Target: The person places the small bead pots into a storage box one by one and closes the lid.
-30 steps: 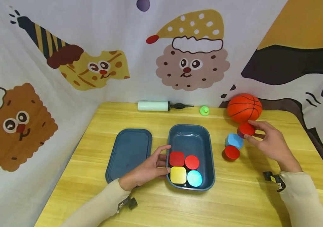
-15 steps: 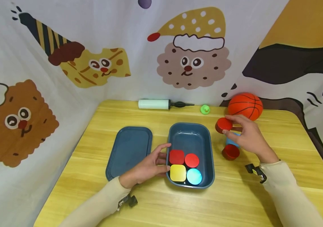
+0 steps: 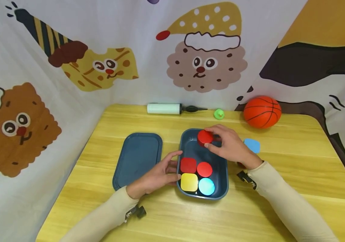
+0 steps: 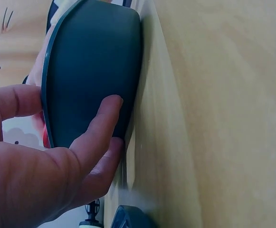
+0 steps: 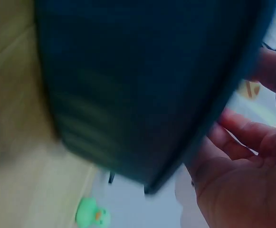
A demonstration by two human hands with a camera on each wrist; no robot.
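Patterned backdrop: a pale cloth (image 3: 124,27) with cartoon biscuits fills the top of the frame, folding down the left side.
Wooden tabletop: light yellow wood (image 3: 166,222), spread across the lower frame.
Dark blue box: open-topped (image 3: 195,148), at centre, its upper half mostly bare.
Dark blue lid: flat (image 3: 137,159), left of centre, partly behind the left forearm.
Left grip: fingers (image 3: 160,176) apart, resting against the box's left wall and rim.
Right grip: thumb and fingers (image 3: 231,144) pinching a red round piece (image 3: 205,137) over the box's upper end — whether it touches the floor, I cannot tell.
Step in hand: apparently placing that piece; the next move seems to call for lowering it flat, then letting go clear of the rim.
Back edge: white pump (image 3: 164,108), orange ball (image 3: 262,112) at right, green duck (image 3: 219,114) between.
Small pieces: inside the box's lower half, red square (image 3: 188,165), red disc (image 3: 204,169), yellow square (image 3: 189,182) and blue disc (image 3: 206,186); outside, right — a blue block (image 3: 252,145).
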